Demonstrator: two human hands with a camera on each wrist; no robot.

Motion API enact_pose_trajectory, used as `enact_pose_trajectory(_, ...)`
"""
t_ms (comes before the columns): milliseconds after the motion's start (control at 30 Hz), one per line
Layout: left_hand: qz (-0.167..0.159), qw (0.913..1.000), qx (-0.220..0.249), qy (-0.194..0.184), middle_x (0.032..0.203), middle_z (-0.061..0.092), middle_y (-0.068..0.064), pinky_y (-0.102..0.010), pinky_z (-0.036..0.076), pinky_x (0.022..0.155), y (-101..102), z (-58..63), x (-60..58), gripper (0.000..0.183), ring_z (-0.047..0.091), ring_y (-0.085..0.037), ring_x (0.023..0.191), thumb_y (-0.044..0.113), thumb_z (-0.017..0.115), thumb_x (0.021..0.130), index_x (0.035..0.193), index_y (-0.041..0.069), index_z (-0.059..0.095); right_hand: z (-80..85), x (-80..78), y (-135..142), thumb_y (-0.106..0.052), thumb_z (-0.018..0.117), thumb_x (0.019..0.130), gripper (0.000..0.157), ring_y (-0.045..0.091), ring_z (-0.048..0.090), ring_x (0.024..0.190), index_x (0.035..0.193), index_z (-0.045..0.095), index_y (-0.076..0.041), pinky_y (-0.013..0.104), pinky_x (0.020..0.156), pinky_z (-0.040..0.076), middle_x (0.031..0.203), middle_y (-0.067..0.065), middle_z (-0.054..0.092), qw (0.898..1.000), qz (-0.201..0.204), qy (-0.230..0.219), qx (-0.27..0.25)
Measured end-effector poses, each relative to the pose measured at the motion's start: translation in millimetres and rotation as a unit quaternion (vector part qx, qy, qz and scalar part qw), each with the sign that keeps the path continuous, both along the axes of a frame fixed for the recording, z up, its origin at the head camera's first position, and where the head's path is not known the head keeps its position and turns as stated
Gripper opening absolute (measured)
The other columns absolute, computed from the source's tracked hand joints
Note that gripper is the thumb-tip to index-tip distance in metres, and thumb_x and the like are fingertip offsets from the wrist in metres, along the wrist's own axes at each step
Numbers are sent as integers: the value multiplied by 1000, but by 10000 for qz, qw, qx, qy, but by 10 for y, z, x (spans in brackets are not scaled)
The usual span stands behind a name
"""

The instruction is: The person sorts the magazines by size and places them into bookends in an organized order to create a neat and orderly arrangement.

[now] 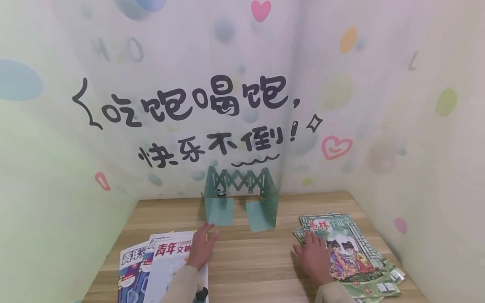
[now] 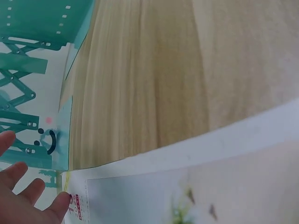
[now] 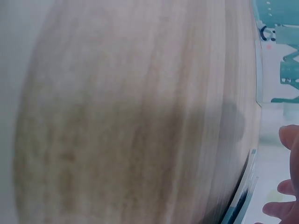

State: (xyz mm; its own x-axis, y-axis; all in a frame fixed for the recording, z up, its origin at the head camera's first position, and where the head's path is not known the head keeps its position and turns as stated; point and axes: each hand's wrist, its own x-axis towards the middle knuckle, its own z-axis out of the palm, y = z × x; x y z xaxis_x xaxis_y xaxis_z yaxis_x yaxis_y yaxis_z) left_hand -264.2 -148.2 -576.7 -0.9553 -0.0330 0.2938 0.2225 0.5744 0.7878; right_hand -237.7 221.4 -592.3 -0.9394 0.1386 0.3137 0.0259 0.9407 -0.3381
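Observation:
My left hand [image 1: 202, 249] is over the right side of a white-covered magazine [image 1: 161, 269], its fingers loosely spread. In the left wrist view the thumb is close to the magazine's far corner, and nothing lies in the fingers. My right hand [image 1: 313, 256] is above the left edge of a green illustrated magazine [image 1: 350, 240], fingers relaxed and holding nothing. Between and beyond both hands stands a teal extendable book rack [image 1: 273, 202], with two upright end plates joined by a criss-cross linkage. Its base plates lie flat on the table.
Under the white magazine a blue-and-purple magazine [image 1: 132, 271] fans out to the left. More magazines lie beneath the green one, their corners showing at lower right. The wood-grain table [image 1: 250, 265] meets a printed curtain wall [image 1: 242, 54] at the back and sides.

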Motion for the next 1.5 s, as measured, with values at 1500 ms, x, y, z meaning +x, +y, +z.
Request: enact_pose_trajectory(1500,543,9875,1052,-1039,148,39,-21,-58,32,107,-118,208,-207,56,38,-42,133,39,47,102,145,4,39,-138,21,281,-38,68,89,71,53,23,132,140,41,3,72,103,14,147,33,30,9938,-577,-867,-400)
